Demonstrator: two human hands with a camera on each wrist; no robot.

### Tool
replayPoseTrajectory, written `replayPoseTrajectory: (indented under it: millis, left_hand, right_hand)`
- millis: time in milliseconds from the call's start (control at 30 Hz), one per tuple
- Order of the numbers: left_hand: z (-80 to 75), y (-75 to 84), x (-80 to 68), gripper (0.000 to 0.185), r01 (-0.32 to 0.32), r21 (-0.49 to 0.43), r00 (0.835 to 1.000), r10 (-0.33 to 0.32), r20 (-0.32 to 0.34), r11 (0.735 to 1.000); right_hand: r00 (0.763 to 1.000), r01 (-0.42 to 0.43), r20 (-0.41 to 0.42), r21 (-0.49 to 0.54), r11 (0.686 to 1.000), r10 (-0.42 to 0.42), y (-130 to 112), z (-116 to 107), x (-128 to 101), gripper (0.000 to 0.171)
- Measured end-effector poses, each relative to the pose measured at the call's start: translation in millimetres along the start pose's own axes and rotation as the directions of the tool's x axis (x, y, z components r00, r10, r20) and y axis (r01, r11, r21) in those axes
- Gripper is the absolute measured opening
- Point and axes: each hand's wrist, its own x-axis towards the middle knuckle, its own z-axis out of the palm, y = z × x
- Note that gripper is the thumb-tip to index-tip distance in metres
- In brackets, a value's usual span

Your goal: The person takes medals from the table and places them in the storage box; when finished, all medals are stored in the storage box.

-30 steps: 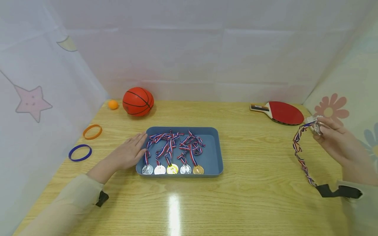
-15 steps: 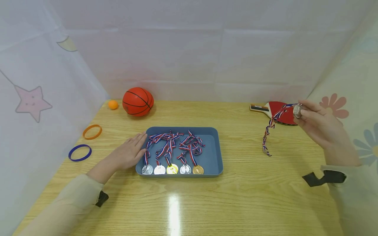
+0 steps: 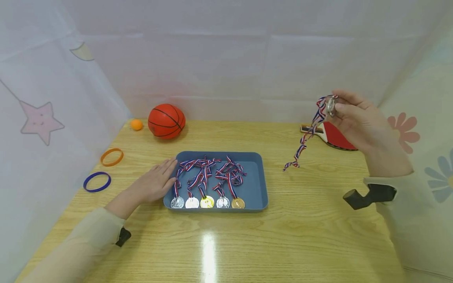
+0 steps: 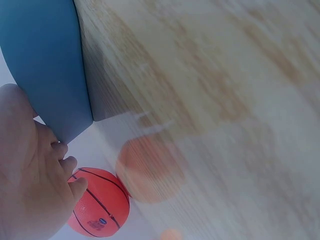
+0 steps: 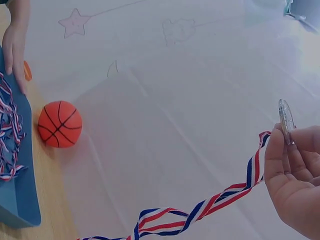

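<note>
My right hand point(image 3: 357, 118) is raised above the table's right side and pinches a silver medal point(image 3: 331, 105) by its edge; the same medal point(image 5: 286, 121) shows edge-on in the right wrist view. Its red, white and blue ribbon point(image 3: 306, 135) hangs down to the left, its end just over the table. My left hand point(image 3: 153, 182) lies flat with straight fingers against the left side of a blue tray point(image 3: 255, 184). In the tray lie several medals point(image 3: 207, 202) in a row along the front wall, their ribbons point(image 3: 209, 171) bunched behind them.
An orange basketball point(image 3: 166, 121) and a small orange ball point(image 3: 136, 124) sit at the back left. An orange ring point(image 3: 111, 157) and a blue ring point(image 3: 97, 182) lie at the left edge. A red table tennis paddle point(image 3: 336, 137) lies at the back right, partly behind my right hand.
My right hand has risen and moved left with the medal, from near the right edge to above the paddle. The ribbon swung left with it. The left hand stayed put.
</note>
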Motion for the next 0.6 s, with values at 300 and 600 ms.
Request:
replayPoseTrajectory:
  millis: [300,600]
  left_hand:
    - [-1.2,1.7,0.9,0.057,-0.005,0.003,1.0,0.005,-0.004,1.0]
    - [-0.5,0.5,2.1,0.057,-0.008,0.013,1.0,0.008,-0.008,1.0]
  right_hand:
    - [0.999,0.016,-0.031,-0.112,0.994,-0.019,24,37,35,0.027]
    - [0.997,-0.058,-0.056,-0.233,0.971,0.047,49,44,56,0.028]
